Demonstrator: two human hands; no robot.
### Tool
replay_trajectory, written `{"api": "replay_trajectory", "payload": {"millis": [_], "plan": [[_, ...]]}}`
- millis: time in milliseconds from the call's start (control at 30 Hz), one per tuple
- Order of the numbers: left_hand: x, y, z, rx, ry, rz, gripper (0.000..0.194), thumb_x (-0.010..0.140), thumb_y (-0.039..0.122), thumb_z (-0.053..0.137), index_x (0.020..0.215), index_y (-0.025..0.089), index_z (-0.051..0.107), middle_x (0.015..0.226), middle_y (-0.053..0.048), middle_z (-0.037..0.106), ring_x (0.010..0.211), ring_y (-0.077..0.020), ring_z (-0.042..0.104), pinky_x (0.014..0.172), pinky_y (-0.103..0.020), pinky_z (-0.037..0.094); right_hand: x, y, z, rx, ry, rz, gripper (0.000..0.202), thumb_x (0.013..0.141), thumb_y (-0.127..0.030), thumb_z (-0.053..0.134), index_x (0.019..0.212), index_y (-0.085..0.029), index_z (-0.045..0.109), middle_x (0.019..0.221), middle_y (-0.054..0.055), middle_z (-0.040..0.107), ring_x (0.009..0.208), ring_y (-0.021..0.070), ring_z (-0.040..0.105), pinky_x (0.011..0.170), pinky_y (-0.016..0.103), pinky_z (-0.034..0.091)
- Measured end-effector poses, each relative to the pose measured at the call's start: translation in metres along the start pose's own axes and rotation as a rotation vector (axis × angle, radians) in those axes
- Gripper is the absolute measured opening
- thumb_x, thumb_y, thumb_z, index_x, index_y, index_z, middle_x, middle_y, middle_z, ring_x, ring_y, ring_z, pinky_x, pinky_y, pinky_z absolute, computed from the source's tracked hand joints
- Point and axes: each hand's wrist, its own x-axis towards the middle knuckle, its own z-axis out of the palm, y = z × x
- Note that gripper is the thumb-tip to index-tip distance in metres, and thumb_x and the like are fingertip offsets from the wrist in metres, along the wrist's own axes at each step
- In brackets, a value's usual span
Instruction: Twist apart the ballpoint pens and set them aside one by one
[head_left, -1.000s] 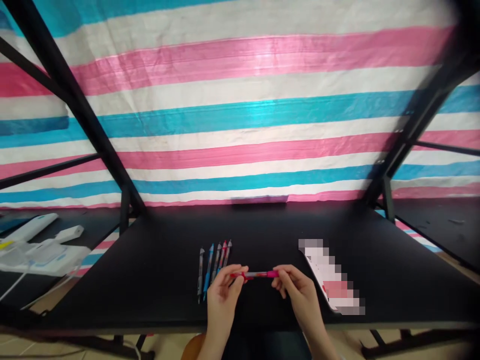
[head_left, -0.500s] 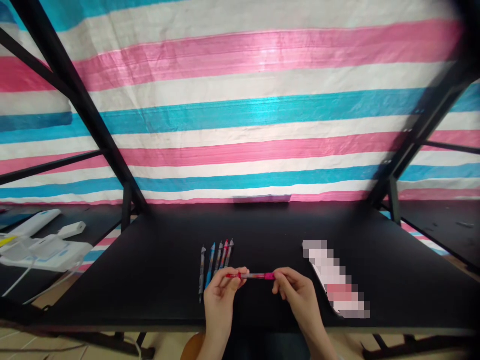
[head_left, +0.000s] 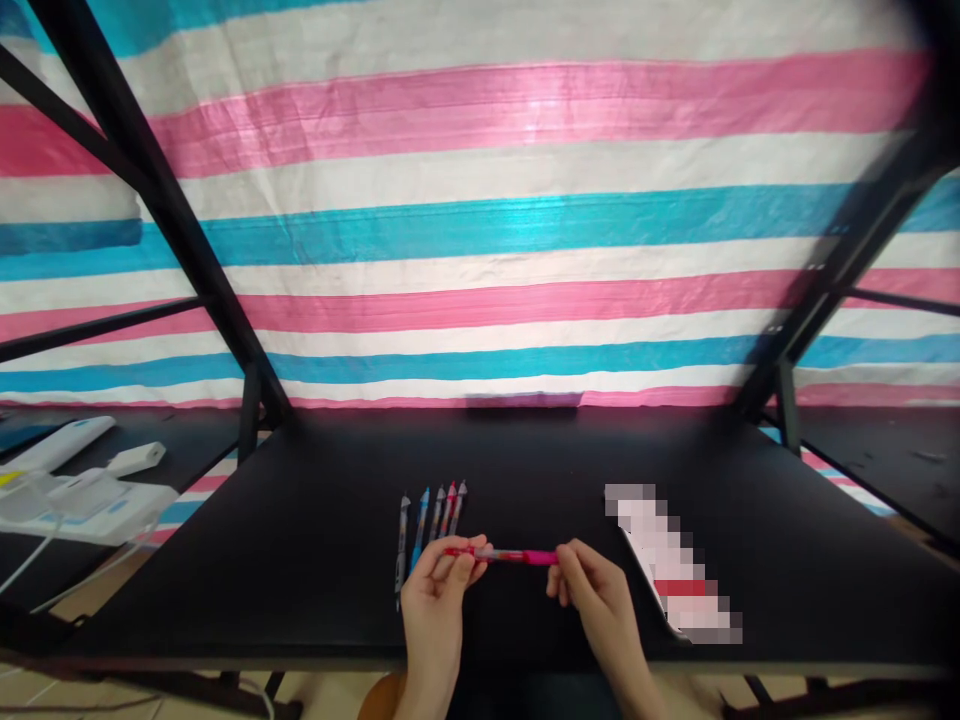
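A pink-red pen [head_left: 517, 556] with a clear barrel is held level above the near part of the black table. My left hand [head_left: 436, 590] pinches its left end between thumb and fingers. At the other end, the fingertips of my right hand [head_left: 596, 595] close on the solid pink part. Just behind my left hand several pens lie side by side: a grey one [head_left: 402, 550] outermost, a blue one [head_left: 421, 525] beside it, and a pink-red one [head_left: 451, 500] among the rest. My left hand hides the lower ends of some.
A long pale object [head_left: 667, 560], blurred by pixels, lies right of my right hand. White power strips and plugs [head_left: 135, 510] with cables sit on a side surface at left. Black metal posts [head_left: 180, 230] flank the table [head_left: 540, 450], with a striped sheet [head_left: 480, 230] behind.
My right hand has shifted slightly right, and more of the pen's pink part shows between the hands. My left hand has moved a little left, still pinching the pen.
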Motion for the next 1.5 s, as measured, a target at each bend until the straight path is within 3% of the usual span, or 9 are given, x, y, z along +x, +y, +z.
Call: {"api": "replay_trajectory", "payload": {"millis": [333,600,800,933,1067,1200,1300,1433,1500], "plan": [[-0.002,0.007,0.004,-0.019,0.018,-0.027,0.038,0.057,0.041,0.091,0.079,0.016,0.072,0.083,-0.010,0.080,0.083,-0.0264,0.077,0.074,-0.032,0.063,-0.006,0.002,0.001,-0.017,0.084,-0.006,0.040,0.091,-0.051,0.062,0.071,-0.020,0.075,0.061,0.005,0.069,0.052,0.0166,0.056,0.051,0.027,0.046],[0.000,0.006,0.004,-0.008,0.055,-0.023,0.040,0.059,0.044,0.090,0.081,0.016,0.071,0.085,-0.010,0.080,0.082,-0.0237,0.077,0.075,-0.030,0.062,-0.004,0.004,0.001,0.097,0.061,0.006,0.039,0.084,-0.045,0.074,0.113,-0.020,0.073,0.086,0.009,0.077,0.072,0.0222,0.070,0.059,0.028,0.055],[0.003,0.006,0.005,0.001,0.056,-0.019,0.041,0.057,0.045,0.091,0.079,0.017,0.071,0.086,-0.010,0.080,0.082,-0.0247,0.077,0.075,-0.030,0.063,0.001,-0.005,0.002,0.099,0.038,0.022,0.040,0.094,-0.050,0.060,0.069,-0.019,0.066,0.059,0.002,0.064,0.052,0.0133,0.053,0.049,0.024,0.041],[0.002,0.008,0.006,-0.024,0.060,-0.032,0.041,0.055,0.043,0.092,0.078,0.017,0.071,0.085,-0.009,0.081,0.081,-0.0236,0.077,0.074,-0.027,0.062,0.001,-0.005,0.002,0.119,0.061,0.026,0.033,0.091,-0.052,0.064,0.095,-0.020,0.069,0.074,0.003,0.067,0.058,0.0138,0.054,0.050,0.024,0.040],[0.001,0.009,0.008,-0.021,0.059,-0.032,0.041,0.055,0.043,0.093,0.078,0.017,0.071,0.084,-0.008,0.081,0.081,-0.0233,0.077,0.074,-0.027,0.062,0.001,-0.005,0.002,0.114,0.047,0.045,0.038,0.093,-0.050,0.062,0.071,-0.019,0.063,0.063,0.000,0.059,0.053,0.0116,0.048,0.049,0.023,0.037],[0.001,0.008,0.008,-0.017,0.060,-0.018,0.039,0.057,0.043,0.092,0.079,0.017,0.072,0.085,-0.009,0.081,0.081,-0.0227,0.077,0.074,-0.027,0.062,0.001,-0.006,0.001,0.114,0.033,0.026,0.032,0.091,-0.051,0.064,0.086,-0.019,0.066,0.073,0.002,0.062,0.058,0.0132,0.051,0.051,0.023,0.040],[0.001,0.008,0.007,-0.016,0.063,-0.014,0.039,0.057,0.043,0.092,0.079,0.017,0.073,0.085,-0.008,0.081,0.080,-0.0213,0.077,0.074,-0.024,0.062,0.001,-0.005,0.001,0.100,0.028,0.039,0.037,0.094,-0.049,0.060,0.073,-0.019,0.063,0.065,0.000,0.058,0.055,0.0122,0.049,0.050,0.023,0.039],[0.000,0.010,0.007,-0.025,0.069,-0.017,0.040,0.055,0.043,0.093,0.078,0.017,0.073,0.086,-0.008,0.081,0.081,-0.0200,0.077,0.075,-0.022,0.061,0.002,-0.005,0.001,0.112,0.033,0.027,0.029,0.091,-0.048,0.065,0.087,-0.019,0.067,0.076,0.002,0.063,0.062,0.0140,0.054,0.053,0.023,0.041],[0.000,0.011,0.008,-0.023,0.071,-0.016,0.040,0.055,0.042,0.093,0.078,0.017,0.074,0.085,-0.008,0.081,0.080,-0.0204,0.077,0.075,-0.023,0.062,0.002,-0.005,0.001,0.119,0.023,0.033,0.033,0.093,-0.048,0.061,0.080,-0.019,0.066,0.070,0.001,0.061,0.057,0.0126,0.051,0.052,0.023,0.039]]}}
